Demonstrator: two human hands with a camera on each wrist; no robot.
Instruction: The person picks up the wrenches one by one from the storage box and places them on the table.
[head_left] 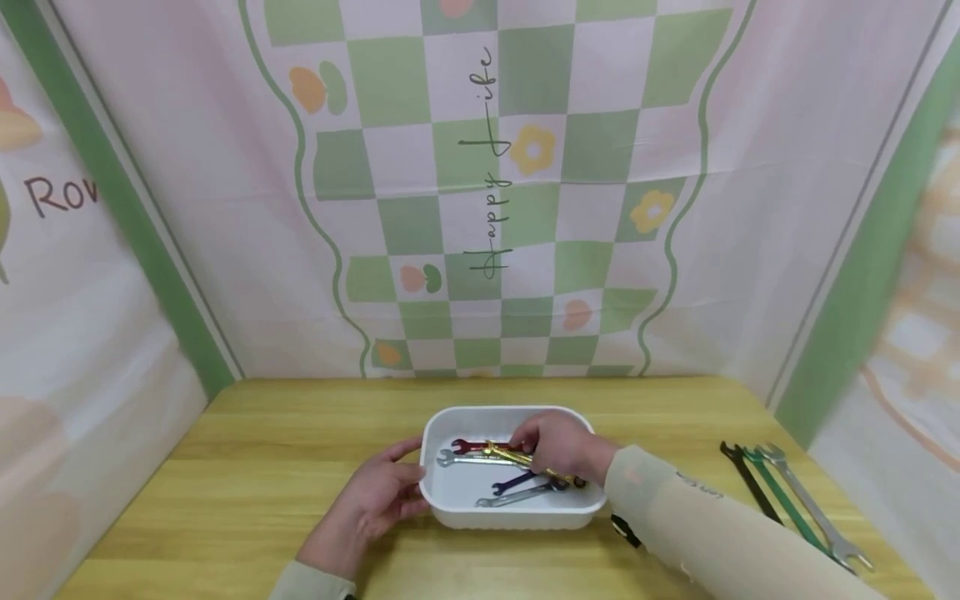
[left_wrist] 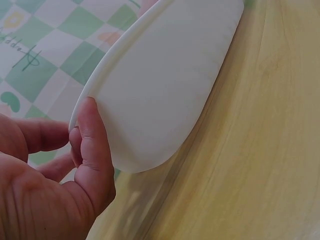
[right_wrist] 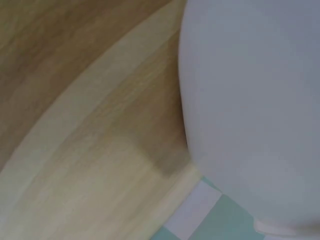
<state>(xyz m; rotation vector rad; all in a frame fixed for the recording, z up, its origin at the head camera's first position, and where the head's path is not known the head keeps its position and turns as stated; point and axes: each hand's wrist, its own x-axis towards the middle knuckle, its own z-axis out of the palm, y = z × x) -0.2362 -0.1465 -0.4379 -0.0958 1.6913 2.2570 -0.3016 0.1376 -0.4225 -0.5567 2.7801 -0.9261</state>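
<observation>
The right grip [head_left: 558,446] is lowered into the tub, its fingers bent over the gold wrench [head_left: 512,454], which shows on both sides of the knuckles. The fingertips are hidden and the right wrist view shows none of them, so I cannot tell whether they pinch the wrench or only touch it. The left grip [head_left: 386,487] is clamped lightly on the tub [head_left: 517,520], digits curled about its left end at the rim and outside wall, probably to keep it from sliding while the other reaches in.

Around the gold wrench, inside the tub, lie the red wrench [head_left: 480,447] and upper silver wrench [head_left: 472,460] behind, the purple wrench [head_left: 513,483] and lower silver wrench [head_left: 517,497] in front. They cross loosely at uneven angles, as if dropped in rather than sorted.

The tub sits on the desk [head_left: 300,408] between the arms, seemingly so both can reach it easily. Well apart, at the right, the black wrench [head_left: 750,483], green wrench [head_left: 783,493] and big silver wrench [head_left: 813,502] lie side by side, roughly parallel, which suggests deliberate placing.
</observation>
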